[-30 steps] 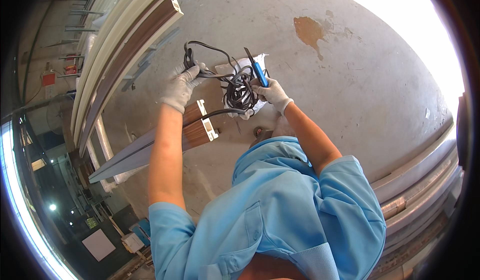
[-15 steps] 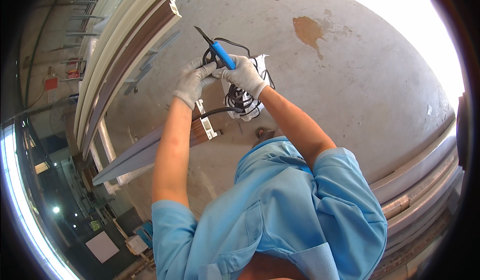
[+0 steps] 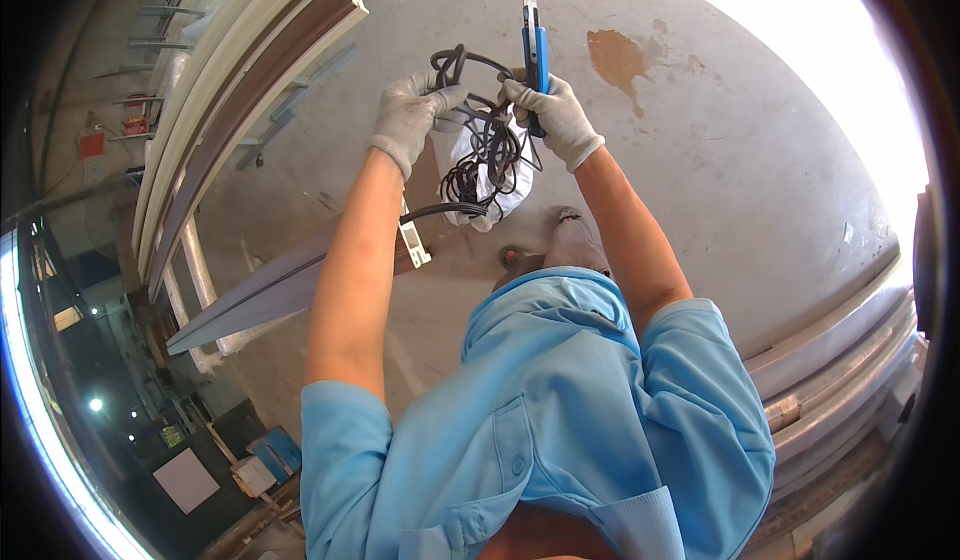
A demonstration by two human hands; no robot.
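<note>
My left hand [image 3: 408,120], in a pale work glove, is closed on a loop of thin black rubbery strip [image 3: 494,145]. The gloved right hand [image 3: 560,120] grips a blue utility knife [image 3: 537,55], its blade out and pointing away from me. Fingertips of that hand also pinch the strip, so a length of it spans both hands. Below, a tangle of the strip lies over a white plastic bag [image 3: 515,185]. One run of it leads left to the end of a brown-grey window profile [image 3: 300,270].
Long cream and brown profiles [image 3: 250,80] lie on a rack at the left. More long profiles [image 3: 840,360] are stacked at the lower right. The concrete floor [image 3: 720,150] has a brown stain [image 3: 615,60]. My feet stand just below the bag.
My hands have moved apart, the right one to the right with the knife. The blade has swung from up-left to nearly straight ahead. A length of strip is now held between the hands.
</note>
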